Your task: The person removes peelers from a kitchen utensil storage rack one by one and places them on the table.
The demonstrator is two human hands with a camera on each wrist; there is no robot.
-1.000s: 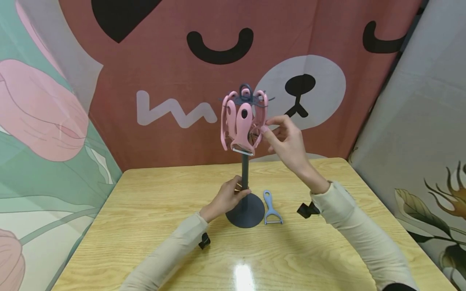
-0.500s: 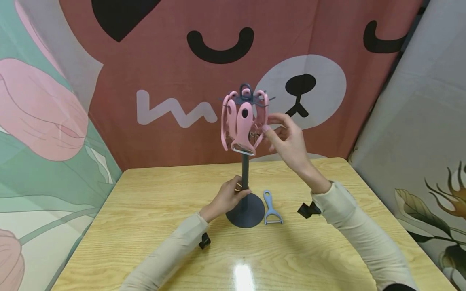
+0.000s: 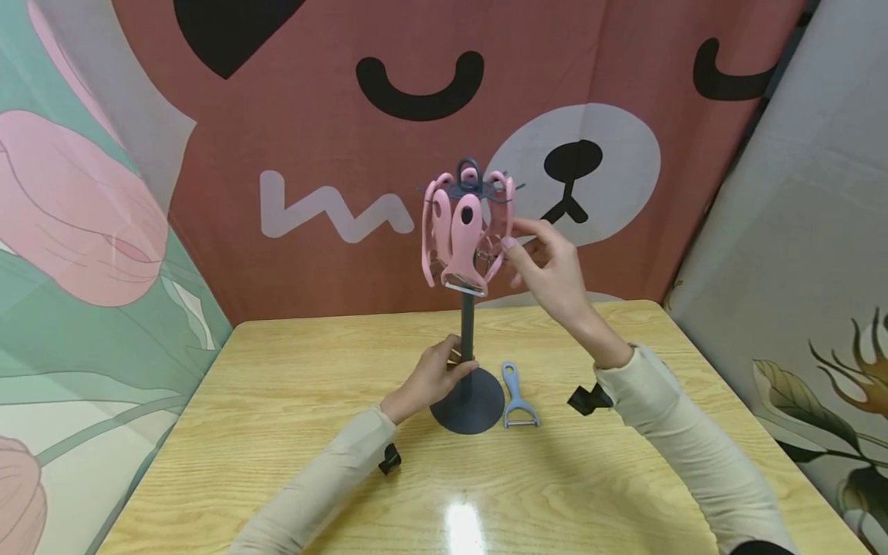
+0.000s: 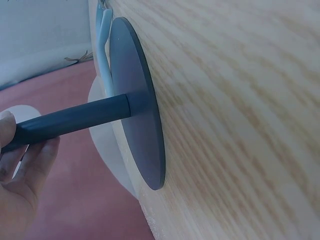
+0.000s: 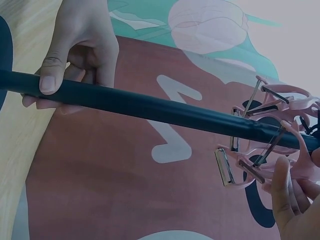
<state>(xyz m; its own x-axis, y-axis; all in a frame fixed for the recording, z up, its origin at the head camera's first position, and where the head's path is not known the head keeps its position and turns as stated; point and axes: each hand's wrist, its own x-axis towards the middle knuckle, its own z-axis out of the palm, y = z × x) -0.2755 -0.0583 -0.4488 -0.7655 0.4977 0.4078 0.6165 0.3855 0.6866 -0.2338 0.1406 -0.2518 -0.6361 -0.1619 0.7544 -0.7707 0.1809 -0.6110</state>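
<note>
A dark upright stand [image 3: 467, 327] with a round base [image 3: 466, 414] carries several pink peelers around its hooked top. My left hand [image 3: 433, 371] grips the lower pole, thumb across it, as the right wrist view also shows. At the rack's right side, the thumb and forefinger of my right hand [image 3: 555, 266] pinch a hanging pink peeler [image 3: 509, 206]. Its lower part is partly hidden by my fingers. Another pink peeler [image 3: 465, 243] hangs at the front, blade down. In the right wrist view, several pink peeler heads [image 5: 250, 170] surround the pole near my right fingers.
A blue peeler [image 3: 516, 397] lies on the wooden table [image 3: 312, 432], just right of the base. Black wrist-camera pieces [image 3: 590, 400] show beside the sleeves. A printed bear curtain [image 3: 312, 116] hangs behind the table.
My right hand has shifted slightly right, and the pinched pink peeler has moved outward with it, away from the stand's middle. My left hand stays on the pole.
</note>
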